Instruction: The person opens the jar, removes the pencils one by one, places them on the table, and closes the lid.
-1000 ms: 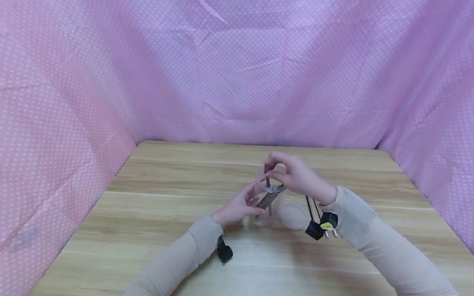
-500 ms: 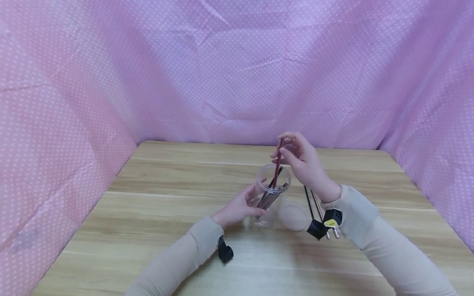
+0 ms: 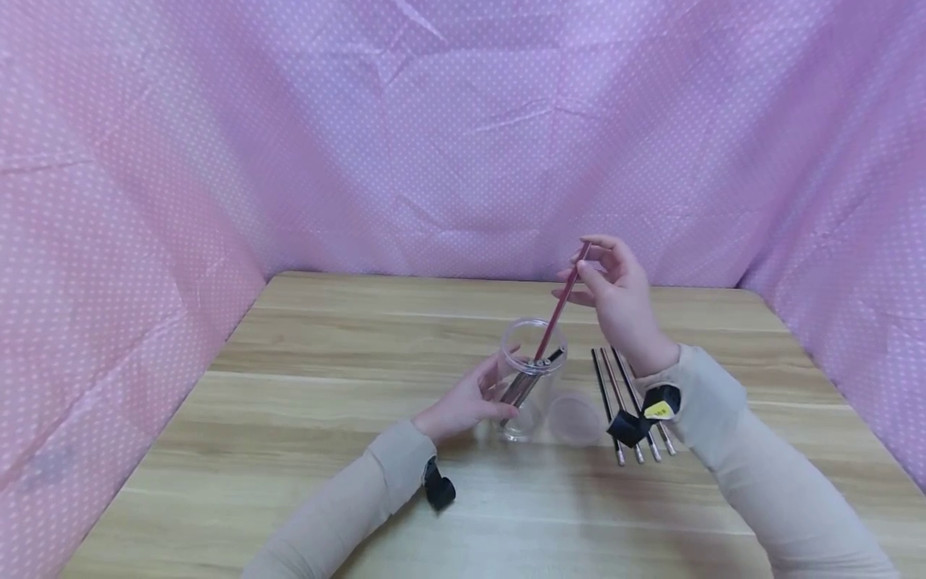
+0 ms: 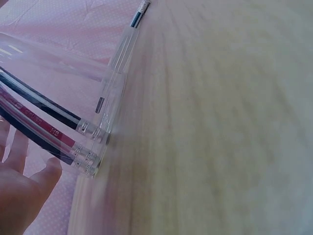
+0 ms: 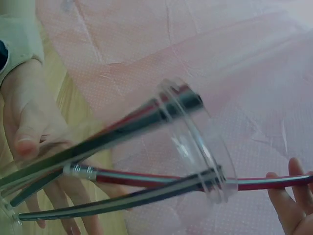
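Bkgd: creased pink cloth [image 3: 463, 161] w/ white dots, hung beyond L hand [image 3: 470, 404] & R hand [image 3: 628, 310], also to either side. Lt. wood-grain tabletop [image 3: 325, 322] below both, far corners rounded. Diffuse light; pale sheen nearside of hands.

The left hand [image 3: 470, 402] curls round the left side of the clear jar [image 3: 544, 392], thumb in front, while the right hand [image 3: 618, 293] hovers above and right of it, pinching.
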{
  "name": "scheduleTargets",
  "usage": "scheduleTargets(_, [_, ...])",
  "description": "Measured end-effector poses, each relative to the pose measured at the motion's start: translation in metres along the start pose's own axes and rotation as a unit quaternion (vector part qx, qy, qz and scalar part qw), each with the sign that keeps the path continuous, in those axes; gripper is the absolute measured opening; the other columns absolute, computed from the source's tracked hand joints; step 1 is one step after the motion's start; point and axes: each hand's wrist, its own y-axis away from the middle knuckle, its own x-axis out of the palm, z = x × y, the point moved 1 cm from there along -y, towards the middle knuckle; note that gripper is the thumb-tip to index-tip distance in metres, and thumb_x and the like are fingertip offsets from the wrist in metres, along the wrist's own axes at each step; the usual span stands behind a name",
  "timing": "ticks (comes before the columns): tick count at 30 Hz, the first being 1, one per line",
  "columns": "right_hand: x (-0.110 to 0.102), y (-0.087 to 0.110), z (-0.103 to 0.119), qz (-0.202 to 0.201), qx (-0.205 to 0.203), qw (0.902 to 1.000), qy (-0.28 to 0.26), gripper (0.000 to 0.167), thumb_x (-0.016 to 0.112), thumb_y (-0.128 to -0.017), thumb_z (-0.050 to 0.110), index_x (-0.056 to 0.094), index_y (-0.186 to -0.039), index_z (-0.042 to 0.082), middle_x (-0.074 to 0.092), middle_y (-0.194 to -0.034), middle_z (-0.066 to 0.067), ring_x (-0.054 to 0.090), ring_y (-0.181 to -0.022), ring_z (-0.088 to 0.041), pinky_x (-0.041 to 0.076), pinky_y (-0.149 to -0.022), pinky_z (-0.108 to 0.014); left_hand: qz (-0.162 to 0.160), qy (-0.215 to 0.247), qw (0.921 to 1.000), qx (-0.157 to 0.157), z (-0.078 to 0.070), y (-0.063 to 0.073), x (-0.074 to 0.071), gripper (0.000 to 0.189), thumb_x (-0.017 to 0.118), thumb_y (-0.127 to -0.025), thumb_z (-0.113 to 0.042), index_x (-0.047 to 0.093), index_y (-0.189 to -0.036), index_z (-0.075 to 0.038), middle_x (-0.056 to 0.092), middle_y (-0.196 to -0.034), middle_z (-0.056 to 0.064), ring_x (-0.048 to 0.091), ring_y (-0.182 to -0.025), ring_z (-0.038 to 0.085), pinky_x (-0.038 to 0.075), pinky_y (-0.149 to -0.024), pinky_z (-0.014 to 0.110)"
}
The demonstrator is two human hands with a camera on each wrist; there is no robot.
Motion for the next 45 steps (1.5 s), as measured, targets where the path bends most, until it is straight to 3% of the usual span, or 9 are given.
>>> scheduleTargets(5, [-0.007,-0.006,-0.001,-0.043,0.030,0.9953,-0.082,0.028,0.041,-0.096,-0.005,0.050,-0.111,0.016,0.051,-0.098,-0.004,0.064,-0.079,-0.011,0.060,-0.071,-0.031,0.000,-0.004,1.0000,-0.001,-0.002,-0.001,0.000,0.092,0.069,-0.078,0.007,0.022,-0.151,-0.025,0.033,-0.153,0.008,0.033,-0.139,0.026,0.023,-0.118,0.043])
scheduleTargets(12, [-0.021,-0.015,-0.004,-0.083,0.072,0.9687,-0.223,0.021,0.043,-0.095,-0.006,0.048,-0.110,0.008,0.055,-0.091,-0.005,0.065,-0.075,-0.014,0.061,-0.068,-0.030,0.004,-0.006,1.0000,0.003,-0.001,-0.002,-0.002,0.093,0.069,-0.077,0.007,0.021,-0.151,-0.024,0.033,-0.153,0.007,0.033,-0.139,0.025,0.022,-0.119,0.043])
scheduleTargets(17, [-0.030,-0.018,-0.008,-0.100,0.094,0.9529,-0.271,0.019,0.043,-0.095,-0.006,0.045,-0.108,0.007,0.056,-0.087,-0.004,0.066,-0.075,-0.015,0.061,-0.067,-0.030,0.000,0.007,1.0000,0.001,-0.002,-0.001,-0.001,0.093,0.068,-0.078,0.008,0.020,-0.151,-0.022,0.029,-0.155,0.007,0.027,-0.141,0.030,0.021,-0.119,0.044])
scheduleTargets(26, [-0.041,-0.017,-0.017,-0.133,0.138,0.9407,-0.280,0.020,0.045,-0.096,-0.002,0.041,-0.113,0.007,0.054,-0.090,-0.004,0.062,-0.078,-0.014,0.060,-0.072,-0.027,0.002,0.009,0.9999,0.011,-0.001,-0.002,-0.001,0.092,0.068,-0.077,0.008,0.021,-0.151,-0.021,0.033,-0.153,0.004,0.026,-0.141,0.033,0.020,-0.119,0.046])
scheduleTargets(28, [-0.044,-0.017,-0.019,-0.142,0.153,0.9315,-0.298,0.019,0.046,-0.095,-0.003,0.042,-0.111,0.007,0.054,-0.090,-0.004,0.062,-0.080,-0.014,0.060,-0.073,-0.028,0.000,0.006,0.9999,0.008,0.000,-0.002,-0.001,0.093,0.069,-0.077,0.008,0.023,-0.151,-0.023,0.033,-0.153,0.003,0.026,-0.142,0.030,0.020,-0.119,0.045])
scheduleTargets(34, [-0.060,-0.017,-0.020,-0.142,0.187,0.8915,-0.387,0.010,0.047,-0.094,-0.004,0.048,-0.097,0.006,0.054,-0.087,-0.006,0.061,-0.080,-0.016,0.060,-0.074,-0.031,0.004,0.011,0.9998,0.017,0.002,-0.002,-0.001,0.092,0.068,-0.077,0.009,0.023,-0.151,-0.022,0.034,-0.152,0.005,0.024,-0.143,0.025,0.019,-0.119,0.045])
scheduleTargets(37, [-0.066,-0.016,-0.018,-0.132,0.199,0.8827,-0.405,0.010,0.049,-0.093,-0.005,0.051,-0.097,0.005,0.055,-0.088,-0.007,0.061,-0.080,-0.018,0.060,-0.075,-0.031,0.007,0.021,0.9996,0.017,0.003,-0.001,-0.002,0.093,0.067,-0.077,0.011,0.021,-0.151,-0.020,0.034,-0.153,0.006,0.024,-0.143,0.026,0.018,-0.119,0.045])
scheduleTargets(45, [-0.080,-0.014,-0.019,-0.075,0.253,0.8927,-0.365,0.014,0.052,-0.091,-0.006,0.055,-0.099,0.005,0.056,-0.090,-0.007,0.062,-0.081,-0.018,0.059,-0.078,-0.030,0.007,0.018,0.9998,0.010,0.001,-0.002,-0.003,0.092,0.067,-0.078,0.009,0.020,-0.151,-0.021,0.031,-0.154,0.005,0.022,-0.144,0.029,0.017,-0.119,0.046])
